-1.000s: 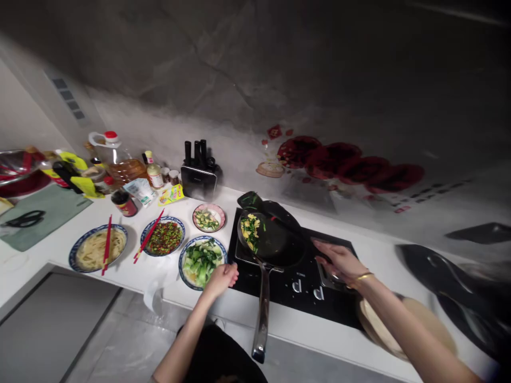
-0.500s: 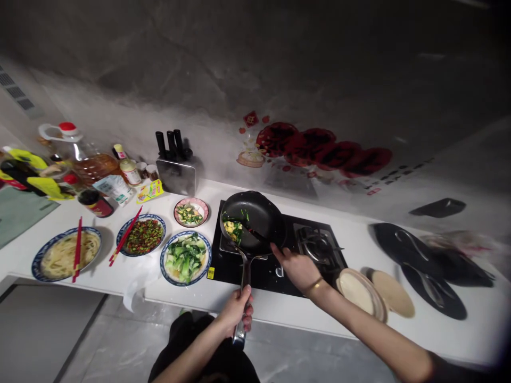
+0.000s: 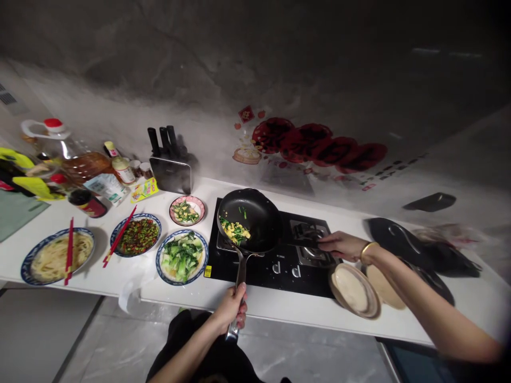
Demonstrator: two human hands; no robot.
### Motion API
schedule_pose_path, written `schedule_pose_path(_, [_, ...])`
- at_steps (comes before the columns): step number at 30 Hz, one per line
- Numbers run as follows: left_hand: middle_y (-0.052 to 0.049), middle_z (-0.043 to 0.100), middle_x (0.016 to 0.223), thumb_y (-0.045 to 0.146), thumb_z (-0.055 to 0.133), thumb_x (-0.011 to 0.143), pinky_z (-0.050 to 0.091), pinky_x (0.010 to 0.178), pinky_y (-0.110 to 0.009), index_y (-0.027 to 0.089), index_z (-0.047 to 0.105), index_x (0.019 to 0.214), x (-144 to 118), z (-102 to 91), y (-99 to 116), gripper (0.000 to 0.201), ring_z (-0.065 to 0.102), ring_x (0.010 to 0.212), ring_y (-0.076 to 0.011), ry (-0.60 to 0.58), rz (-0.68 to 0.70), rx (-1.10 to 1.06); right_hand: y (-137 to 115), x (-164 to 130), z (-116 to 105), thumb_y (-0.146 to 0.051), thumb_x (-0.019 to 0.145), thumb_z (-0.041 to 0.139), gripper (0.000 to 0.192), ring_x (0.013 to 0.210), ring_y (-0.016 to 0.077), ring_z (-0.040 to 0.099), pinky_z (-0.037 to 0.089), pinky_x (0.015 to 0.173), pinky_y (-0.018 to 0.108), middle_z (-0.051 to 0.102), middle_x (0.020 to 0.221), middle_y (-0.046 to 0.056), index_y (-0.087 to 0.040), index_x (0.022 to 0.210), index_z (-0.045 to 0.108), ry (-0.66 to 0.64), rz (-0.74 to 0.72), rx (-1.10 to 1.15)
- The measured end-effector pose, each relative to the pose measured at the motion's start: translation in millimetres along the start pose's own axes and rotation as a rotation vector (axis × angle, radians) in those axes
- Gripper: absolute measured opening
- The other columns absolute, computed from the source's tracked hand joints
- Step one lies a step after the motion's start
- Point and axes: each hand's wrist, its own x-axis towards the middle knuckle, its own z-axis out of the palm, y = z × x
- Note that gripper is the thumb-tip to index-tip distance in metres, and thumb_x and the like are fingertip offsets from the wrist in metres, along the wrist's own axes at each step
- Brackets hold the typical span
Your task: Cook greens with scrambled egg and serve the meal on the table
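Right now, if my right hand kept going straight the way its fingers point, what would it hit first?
The right hand points left across the stove, fingers over the right burner. Going straight on, it would probably meet the rim of the black pan first, though depth is hard to judge.

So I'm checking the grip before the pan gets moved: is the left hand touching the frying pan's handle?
Touching. The head view shows the left hand with its fingers wrapped around the end of the frying pan handle.
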Motion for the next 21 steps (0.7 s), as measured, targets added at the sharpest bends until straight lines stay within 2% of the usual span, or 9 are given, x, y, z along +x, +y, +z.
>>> schedule_pose_path(2, [0.011,0.036,0.045,0.075,0.048,0.066,0.021,0.034,-0.019,0.023,0.036,0.076,0.0,-2.4,1.6,0.054,0.026,0.03,-0.0037,0.006,-0.004,0.016,3.0,7.3,19.8,-0.029,0.066,0.068,0.02,0.029,0.0025,0.023,0.011,0.029,0.018,0.04,0.037,-0.007,-0.013,0.078,0.067,-0.09,0.084,0.032])
schedule_pose_path(4, [0.011,0.036,0.046,0.074,0.047,0.067,0.021,0.035,-0.019,0.023,0.036,0.076,-0.4,-4.0,3.5,0.053,0.026,0.03,-0.0035,0.012,-0.008,0.029,-2.5,16.9,44.0,-0.03,0.07,0.066,0.023,0.028,0.002,0.021,0.01,0.029,0.017,0.041,0.038,-0.008,-0.014,0.087,0.065,-0.128,0.105,0.092])
schedule_pose_path(7, [0.011,0.036,0.045,0.073,0.045,0.07,0.022,0.035,-0.019,0.023,0.036,0.075,-1.2,-3.8,5.8,0.051,0.025,0.03,-0.0034,0.012,-0.027,0.045,-17.8,34.6,75.4,-0.024,0.077,0.058,0.03,0.028,0.0024,0.021,0.01,0.03,0.017,0.041,0.039,-0.009,-0.012,0.104,0.058,-0.091,0.078,0.251])
schedule_pose_path(9, [0.011,0.035,0.045,0.072,0.045,0.071,0.022,0.035,-0.018,0.023,0.035,0.075,-1.5,-2.8,6.3,0.051,0.025,0.03,-0.0036,0.012,-0.027,0.048,-25.8,45.9,87.2,-0.022,0.078,0.054,0.032,0.028,0.0026,0.019,0.009,0.031,0.016,0.039,0.038,-0.01,-0.01,0.108,0.054,-0.038,0.051,0.369])
schedule_pose_path(14, [0.011,0.035,0.044,0.07,0.044,0.073,0.023,0.034,-0.018,0.023,0.036,0.074,-1.8,-2.1,7.1,0.048,0.025,0.03,-0.0037,0.015,-0.027,0.044,-21.9,58.4,91.9,-0.027,0.072,0.06,0.025,0.029,0.0017,0.018,0.008,0.033,0.016,0.038,0.04,-0.011,-0.014,0.092,0.055,-0.031,-0.049,0.555])
schedule_pose_path(18, [0.011,0.035,0.042,0.067,0.048,0.073,0.024,0.034,-0.017,0.022,0.038,0.074,-4.1,-5.6,10.0,0.046,0.025,0.029,-0.0038,0.002,-0.02,0.038,2.4,51.7,94.8,-0.035,0.065,0.066,0.028,0.031,0.0007,0.017,0.006,0.034,0.016,0.036,0.042,-0.011,-0.017,0.079,0.049,-0.068,-0.1,0.64])
schedule_pose_path(21, [0.006,0.047,0.045,0.069,0.049,0.07,0.036,0.039,-0.023,0.02,0.046,0.077,-3.9,-14.4,13.3,0.049,0.04,0.033,-0.0082,-0.055,-0.036,0.064,26.8,41.4,96.6,-0.04,0.059,0.069,0.037,0.031,0.0005,0.016,0.006,0.035,0.017,0.036,0.043,-0.011,-0.018,0.081,0.05,-0.059,-0.128,0.689])
